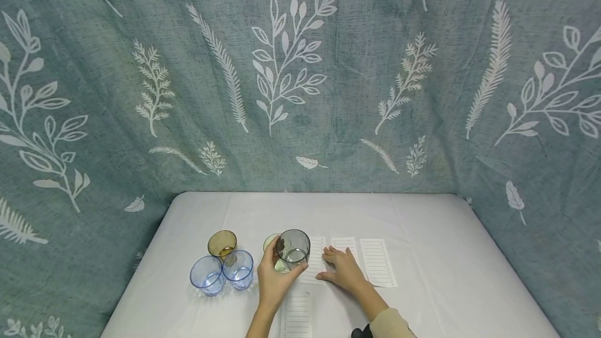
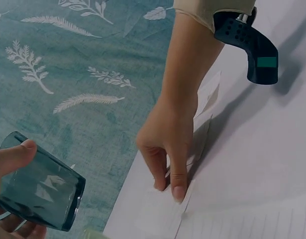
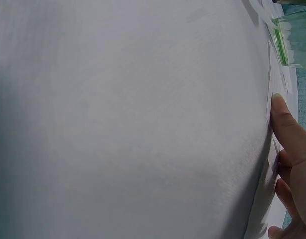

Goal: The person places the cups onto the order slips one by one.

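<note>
My left hand [image 1: 274, 279] grips a smoky grey glass tumbler [image 1: 294, 248] around its side and holds it above the table, tilted in the left wrist view. Behind it, partly hidden, stands a pale green glass [image 1: 269, 244]. My right hand [image 1: 346, 271] is to the right, its fingertips and thumb resting on lined paper slips. One slip [image 1: 343, 242] lies partly under that hand, and another slip [image 1: 316, 270] is at its left. In the right wrist view the fingers [image 3: 287, 127] lie spread along the paper's edge.
An amber glass [image 1: 222, 244] and two blue glasses, one at left [image 1: 206, 275] and one at right [image 1: 238, 270], stand grouped left of the hands. More lined slips lie to the right [image 1: 378, 262] and near the front [image 1: 297, 317]. A patterned curtain [image 1: 300, 93] hangs behind the white table [image 1: 436, 254].
</note>
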### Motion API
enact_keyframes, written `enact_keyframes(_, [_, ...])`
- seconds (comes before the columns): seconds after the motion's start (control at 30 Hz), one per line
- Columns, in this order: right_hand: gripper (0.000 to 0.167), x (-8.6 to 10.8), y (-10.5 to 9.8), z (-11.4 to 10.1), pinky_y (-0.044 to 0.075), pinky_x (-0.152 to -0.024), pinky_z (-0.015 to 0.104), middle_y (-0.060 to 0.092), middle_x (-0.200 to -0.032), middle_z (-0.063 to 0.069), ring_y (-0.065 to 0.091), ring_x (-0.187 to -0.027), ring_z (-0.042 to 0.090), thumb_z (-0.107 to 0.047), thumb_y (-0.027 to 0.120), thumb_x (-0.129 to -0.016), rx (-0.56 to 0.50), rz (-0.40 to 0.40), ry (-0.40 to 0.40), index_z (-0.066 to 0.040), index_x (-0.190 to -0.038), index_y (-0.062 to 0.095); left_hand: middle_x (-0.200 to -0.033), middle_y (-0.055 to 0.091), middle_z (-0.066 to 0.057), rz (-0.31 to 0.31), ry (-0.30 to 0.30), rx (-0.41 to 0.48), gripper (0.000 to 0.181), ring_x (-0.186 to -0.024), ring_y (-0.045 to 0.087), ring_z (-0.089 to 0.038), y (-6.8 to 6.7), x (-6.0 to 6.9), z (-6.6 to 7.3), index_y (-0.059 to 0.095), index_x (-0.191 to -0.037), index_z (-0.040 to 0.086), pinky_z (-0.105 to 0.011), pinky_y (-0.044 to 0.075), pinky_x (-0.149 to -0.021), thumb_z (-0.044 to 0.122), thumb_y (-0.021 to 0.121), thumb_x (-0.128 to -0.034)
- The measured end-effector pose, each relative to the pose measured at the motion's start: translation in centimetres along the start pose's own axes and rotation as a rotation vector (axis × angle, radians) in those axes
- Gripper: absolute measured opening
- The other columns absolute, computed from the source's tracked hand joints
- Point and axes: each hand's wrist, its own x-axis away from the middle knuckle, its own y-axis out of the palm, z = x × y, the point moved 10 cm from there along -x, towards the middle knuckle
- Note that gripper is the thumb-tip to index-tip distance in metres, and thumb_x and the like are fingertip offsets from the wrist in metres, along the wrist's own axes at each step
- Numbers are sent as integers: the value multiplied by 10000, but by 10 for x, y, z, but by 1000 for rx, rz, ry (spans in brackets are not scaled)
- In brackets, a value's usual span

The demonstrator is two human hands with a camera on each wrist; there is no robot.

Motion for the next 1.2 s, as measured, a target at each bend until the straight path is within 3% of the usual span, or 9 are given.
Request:
enact_keyframes(0.13, [637, 0, 1, 1, 263, -1018, 676, 580, -1265, 177, 506, -1217, 361, -444, 764, -687, 5, -8, 6, 2, -1129, 657, -1214, 585, -225, -10, 10, 16, 825, -1073, 588, -372, 12, -2, -18, 472, -1299, -44, -522, 454, -945, 138, 883, -607])
enact_keyframes(0.4, [623, -1, 0, 1, 270, -1006, 685, 587, -1256, 173, 513, -1211, 353, -437, 766, -685, 15, -4, -5, -2, -1120, 661, -1205, 587, -239, -40, -8, 13, 811, -1038, 598, -385, 35, -6, -33, 465, -1293, -73, -514, 454, -945, 131, 873, -623])
enact_keyframes(0.67, [670, 0, -1, 2, 259, -1011, 687, 619, -1210, 161, 514, -1210, 348, -429, 778, -667, -11, -4, 13, 13, -1151, 638, -1224, 570, -250, -82, 4, -14, 799, -1117, 558, -386, 56, -4, -45, 453, -1278, -106, -493, 462, -944, 114, 866, -630])
enact_keyframes(1.0, [670, -1, 0, 3, 243, -1025, 681, 622, -1204, 165, 501, -1225, 348, -430, 778, -662, -31, -8, 30, 18, -1141, 639, -1235, 538, -289, -74, 8, -32, 793, -1127, 539, -428, 69, -4, -56, 428, -1272, -121, -503, 429, -977, 42, 853, -623])
enact_keyframes(1.2, [666, 0, -1, 2, 256, -1014, 686, 629, -1194, 157, 510, -1212, 354, -435, 775, -664, -25, -2, 14, 12, -1140, 641, -1273, 513, -299, -81, -44, -116, 811, -1180, 500, -434, 77, -2, -69, 396, -1307, -108, -521, 392, -1013, 45, 840, -647])
